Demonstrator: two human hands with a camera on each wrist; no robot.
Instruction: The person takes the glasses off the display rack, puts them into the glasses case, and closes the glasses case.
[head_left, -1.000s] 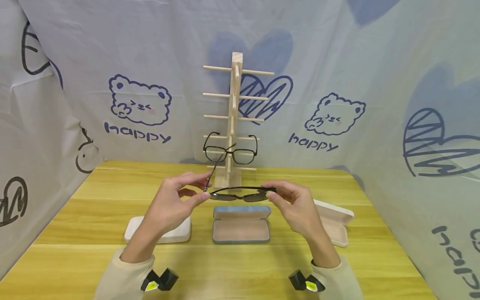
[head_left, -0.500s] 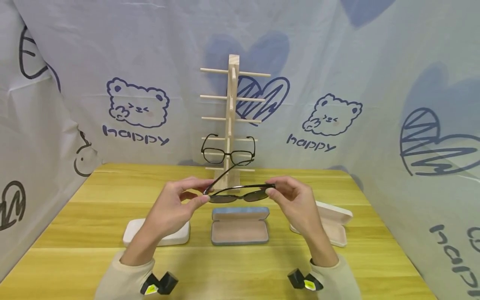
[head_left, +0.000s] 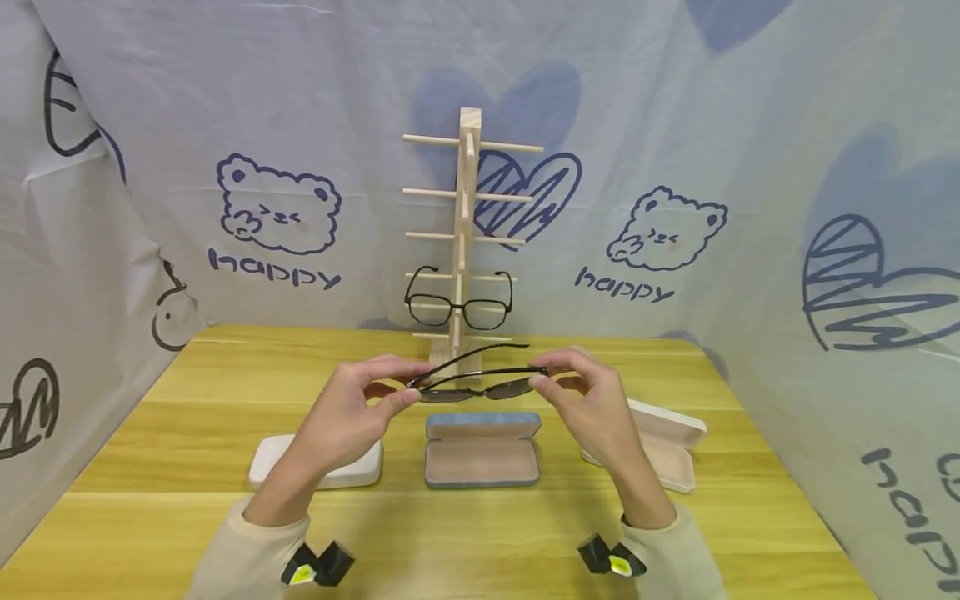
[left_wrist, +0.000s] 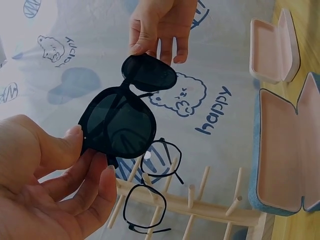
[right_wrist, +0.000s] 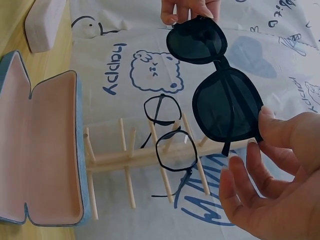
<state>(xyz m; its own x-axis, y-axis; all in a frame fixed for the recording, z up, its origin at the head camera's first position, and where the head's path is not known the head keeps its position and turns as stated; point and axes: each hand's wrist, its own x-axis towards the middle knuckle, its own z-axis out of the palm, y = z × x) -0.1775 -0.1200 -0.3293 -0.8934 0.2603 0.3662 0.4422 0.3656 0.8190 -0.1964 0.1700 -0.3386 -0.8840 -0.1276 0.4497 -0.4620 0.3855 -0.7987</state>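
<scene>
A pair of black sunglasses [head_left: 510, 388] with dark lenses is held up level above the open blue glasses case [head_left: 482, 462]. My left hand [head_left: 360, 408] pinches its left end between thumb and fingers, plainly seen in the left wrist view. At the other end, my right hand [head_left: 585, 404] pinches the frame near the hinge. One temple lies folded across behind the lenses [right_wrist: 227, 105]; the other slants inward and up from the left hinge. Behind, clear eyeglasses with a thin black frame [head_left: 457, 310] hang on the wooden display stand [head_left: 467, 175].
A closed white glasses case [head_left: 360, 468] lies left of the blue one, partly behind my left forearm. An open white case with pale pink lining [head_left: 671, 429] stands at the right, partly behind my right wrist. Printed cloth hangs around the wooden table [head_left: 480, 542].
The left temple of the sunglasses has swung inward, from pointing up and back to lying slanted behind the lenses. Both hands keep their hold almost in place.
</scene>
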